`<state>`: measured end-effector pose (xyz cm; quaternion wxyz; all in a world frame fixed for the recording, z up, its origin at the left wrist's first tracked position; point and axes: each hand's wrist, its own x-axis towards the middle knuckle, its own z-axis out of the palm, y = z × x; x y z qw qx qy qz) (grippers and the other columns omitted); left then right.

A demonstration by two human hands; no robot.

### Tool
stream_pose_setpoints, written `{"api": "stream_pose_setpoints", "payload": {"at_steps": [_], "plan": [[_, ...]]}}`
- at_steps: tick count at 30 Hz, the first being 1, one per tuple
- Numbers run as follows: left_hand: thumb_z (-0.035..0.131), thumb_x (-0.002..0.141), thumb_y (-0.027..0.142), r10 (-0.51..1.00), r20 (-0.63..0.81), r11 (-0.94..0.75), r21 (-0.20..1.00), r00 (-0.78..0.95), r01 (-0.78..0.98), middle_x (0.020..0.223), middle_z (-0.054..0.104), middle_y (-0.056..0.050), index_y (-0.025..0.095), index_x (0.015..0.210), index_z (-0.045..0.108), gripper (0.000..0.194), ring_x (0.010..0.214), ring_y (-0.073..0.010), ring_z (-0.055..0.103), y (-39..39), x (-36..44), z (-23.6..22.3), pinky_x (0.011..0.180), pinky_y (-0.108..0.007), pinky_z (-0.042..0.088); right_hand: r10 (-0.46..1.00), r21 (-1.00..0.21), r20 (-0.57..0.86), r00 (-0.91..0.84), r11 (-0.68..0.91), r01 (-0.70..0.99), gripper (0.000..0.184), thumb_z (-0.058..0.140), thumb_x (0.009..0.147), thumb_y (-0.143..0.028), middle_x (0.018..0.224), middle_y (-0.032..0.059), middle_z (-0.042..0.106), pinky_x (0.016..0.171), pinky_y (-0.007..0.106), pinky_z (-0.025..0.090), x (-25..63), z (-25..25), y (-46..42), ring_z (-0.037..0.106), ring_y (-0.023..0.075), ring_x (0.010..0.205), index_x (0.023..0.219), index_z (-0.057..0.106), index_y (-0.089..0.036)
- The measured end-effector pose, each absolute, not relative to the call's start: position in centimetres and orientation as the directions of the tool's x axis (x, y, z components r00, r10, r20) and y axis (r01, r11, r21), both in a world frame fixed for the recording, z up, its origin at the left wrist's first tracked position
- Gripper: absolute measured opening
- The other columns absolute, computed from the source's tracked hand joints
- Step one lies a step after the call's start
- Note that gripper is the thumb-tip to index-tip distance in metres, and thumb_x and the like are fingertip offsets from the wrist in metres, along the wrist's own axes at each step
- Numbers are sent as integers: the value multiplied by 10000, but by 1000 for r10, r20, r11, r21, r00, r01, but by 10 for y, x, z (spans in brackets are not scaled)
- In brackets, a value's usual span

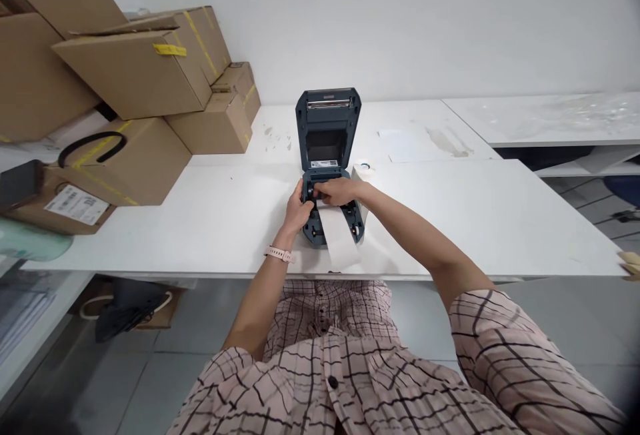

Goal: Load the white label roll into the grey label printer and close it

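A dark grey label printer (327, 135) stands with its lid raised on the white table (200, 221). A white strip of label paper (339, 238) runs out of its bay toward the table's front edge. My left hand (299, 209) grips the printer's left side, fingers curled round the bay's edge. My right hand (339, 191) reaches into the bay, fingers closed on the paper roll holder inside. A white label roll (363, 171) stands just right of the printer.
Several cardboard boxes (135, 88) are stacked at the table's left end, one with a black strap. A second white table (545, 118) adjoins at the back right. A bag (125, 305) lies on the floor under the table.
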<state>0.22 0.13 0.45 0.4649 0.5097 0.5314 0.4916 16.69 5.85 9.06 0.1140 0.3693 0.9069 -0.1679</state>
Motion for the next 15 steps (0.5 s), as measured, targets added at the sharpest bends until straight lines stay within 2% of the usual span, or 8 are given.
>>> {"api": "stream_pose_setpoints", "payload": {"at_steps": [2, 4, 6, 8, 9, 11, 12, 15], "plan": [[573, 693, 62, 999, -11, 14, 998, -48, 61, 1630, 514, -114, 174, 1665, 306, 1014, 1479, -266, 521, 0, 3, 7, 1258, -425, 388, 596, -250, -359, -718, 680, 689, 435, 685, 869, -211, 1156, 79, 775, 716, 277, 491, 166, 93, 62, 733, 257, 1011, 1304, 660, -223], [569, 682, 54, 998, -12, 15, 999, -54, 52, 1664, 468, -112, 163, 1661, 313, 1018, 1511, -265, 483, -1, 4, 9, 1271, -403, 368, 532, -342, -375, -759, 682, 647, 479, 711, 847, -207, 1089, 63, 771, 689, 267, 499, 171, 98, 65, 723, 222, 922, 1322, 650, -213], [567, 685, 60, 998, -11, 14, 998, -55, 56, 1679, 446, -111, 156, 1657, 319, 1008, 1532, -275, 456, -2, 4, 10, 1272, -402, 367, 425, -547, -330, -843, 642, 537, 519, 705, 868, -238, 1022, 47, 759, 676, 262, 509, 186, 107, 65, 698, 187, 845, 1377, 606, -200], [560, 700, 75, 999, -8, 11, 998, -47, 56, 1678, 448, -112, 150, 1656, 319, 989, 1532, -281, 455, -4, 3, 12, 1264, -403, 381, 334, -771, -173, -927, 540, 339, 571, 714, 901, -320, 1027, 50, 751, 713, 276, 534, 213, 116, 59, 688, 175, 849, 1435, 552, -202], [558, 709, 82, 999, -5, 8, 998, -44, 57, 1677, 450, -110, 152, 1656, 321, 979, 1531, -280, 458, -5, 4, 13, 1262, -399, 383, 322, -841, -74, -944, 488, 232, 592, 730, 905, -368, 1066, 60, 750, 759, 296, 551, 230, 119, 52, 695, 180, 891, 1444, 543, -211], [559, 720, 90, 999, -4, 8, 997, -51, 74, 1681, 444, -110, 156, 1656, 323, 967, 1532, -278, 455, -8, 4, 15, 1265, -395, 377, 377, -897, 84, -923, 432, 95, 584, 785, 878, -421, 1140, 87, 745, 877, 361, 565, 269, 123, 36, 706, 211, 1006, 1391, 592, -219], [563, 726, 93, 998, -8, 13, 996, -56, 88, 1686, 435, -113, 156, 1657, 320, 965, 1535, -282, 451, -9, 4, 16, 1265, -399, 377, 434, -903, 116, -893, 422, 87, 537, 808, 860, -426, 1151, 94, 746, 930, 394, 557, 289, 122, 27, 706, 229, 1057, 1328, 640, -222], [576, 738, 107, 998, -28, 35, 992, -56, 118, 1688, 426, -125, 152, 1661, 311, 962, 1527, -306, 457, -11, 4, 16, 1241, -431, 412, 657, -911, 56, -752, 342, 231, 408, 825, 830, -465, 1154, 115, 755, 990, 444, 538, 346, 109, 5, 695, 274, 1124, 1165, 741, -248]]}}
